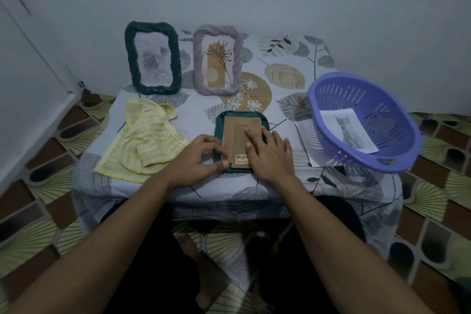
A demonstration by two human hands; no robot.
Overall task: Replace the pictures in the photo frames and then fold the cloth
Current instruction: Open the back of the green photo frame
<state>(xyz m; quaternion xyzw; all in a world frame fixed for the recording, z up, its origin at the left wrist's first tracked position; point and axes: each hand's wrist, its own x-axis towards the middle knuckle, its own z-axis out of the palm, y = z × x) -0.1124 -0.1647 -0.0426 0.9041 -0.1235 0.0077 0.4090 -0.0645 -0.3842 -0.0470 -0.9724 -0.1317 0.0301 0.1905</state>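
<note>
- Teal frame (218, 132) lies face down at the near middle of the table (280, 58), so its picture side is hidden. Its brown backing (242, 122) faces up, and only the rim shows around it.
- Left hand (201, 158) holds the frame's near-left edge with its fingers curled and its thumb at the near corner. The fingertips are hard to make out.
- Right hand (270, 153) lies flat on the backing with its fingers straight and spread, covering the right side.
- Cloth (145, 143), yellow-striped, lies crumpled just left of the frame.
- Dark frame (153, 57) and mauve frame (218, 60) stand upright at the back. The dark one's picture is faint, perhaps a rose.
- Basket (382, 109), purple, sits tilted at the right with a cat print (349, 130) inside it.
- A sheet (305, 135) lies partly under the basket, and its content is unreadable.
</note>
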